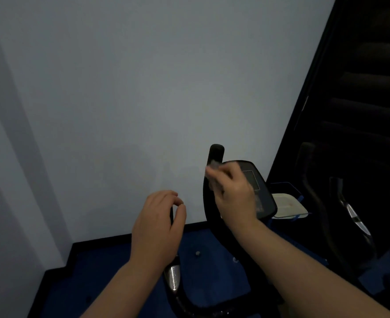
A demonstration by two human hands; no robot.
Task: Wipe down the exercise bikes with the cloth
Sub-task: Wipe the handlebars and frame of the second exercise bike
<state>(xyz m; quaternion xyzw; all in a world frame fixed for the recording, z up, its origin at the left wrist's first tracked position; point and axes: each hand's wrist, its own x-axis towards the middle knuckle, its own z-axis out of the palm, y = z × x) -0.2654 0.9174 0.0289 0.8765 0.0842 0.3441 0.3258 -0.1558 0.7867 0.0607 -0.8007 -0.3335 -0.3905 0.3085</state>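
Right hand (pixel 233 193) pinches grey cloth (pixel 213 173) on right handlebar grip (pixel 215 154). Left hand (pixel 158 222) curls around left grip, fingers narrow. Console (pixel 259 191), second bike (pixel 340 203) probably remain.

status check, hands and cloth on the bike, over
Right hand shut on cloth, pressed to right handlebar grip. Left hand curled around left handlebar. Console just behind right hand; nothing blocking.
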